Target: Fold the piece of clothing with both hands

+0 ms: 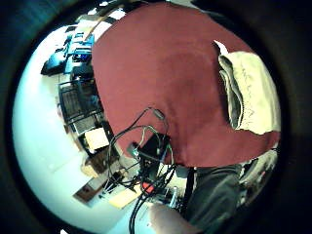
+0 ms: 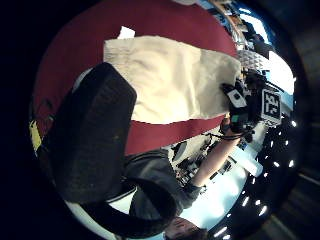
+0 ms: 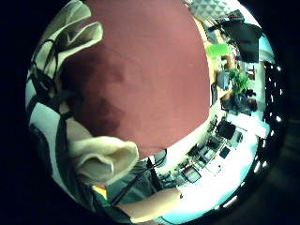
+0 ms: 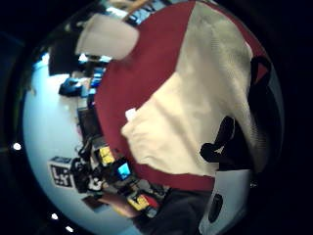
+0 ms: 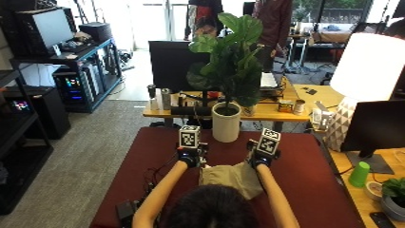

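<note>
A beige garment lies on a dark red table, directly in front of the seated person, partly hidden by their head at the near edge. It looks already folded into a smaller shape, with its far edge running between the two hands.

Both forearms reach forward over the table. The left hand sits at the garment's far left corner, and the right hand at its far right corner. From above, the fingers of both hands are hidden, so whether either hand is pinching the cloth cannot be told. In the left thumb-side palm view, the garment lies spread flat on the red table beside a black gloved finger. The right thumb-side palm view shows pale cloth close to that palm.

Past the hands, at the table's far edge, a white pot holds a large leafy plant. A green cup stands on a desk to the right.
</note>
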Tool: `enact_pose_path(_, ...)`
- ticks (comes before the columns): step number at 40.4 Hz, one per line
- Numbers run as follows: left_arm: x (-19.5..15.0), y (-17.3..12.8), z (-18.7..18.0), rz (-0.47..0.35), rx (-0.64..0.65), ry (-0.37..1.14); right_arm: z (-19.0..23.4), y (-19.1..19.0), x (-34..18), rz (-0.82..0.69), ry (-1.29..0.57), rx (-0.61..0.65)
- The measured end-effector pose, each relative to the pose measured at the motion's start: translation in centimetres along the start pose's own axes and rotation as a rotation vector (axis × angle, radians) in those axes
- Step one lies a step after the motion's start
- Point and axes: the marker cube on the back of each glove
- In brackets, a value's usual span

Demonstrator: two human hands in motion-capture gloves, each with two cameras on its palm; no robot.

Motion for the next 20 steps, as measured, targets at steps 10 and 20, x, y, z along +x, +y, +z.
enact_pose_path(10,-3.2,1.1,-3.4,-0.034,0.132,0.078,0.0,4.3,-13.2,-0.197,0.056,0.032)
enact_pose_path(20,-7.1,4.2,-5.7,-0.141,0.267,0.119,8.6,13.5,-23.1,-0.323,0.094,-0.230)
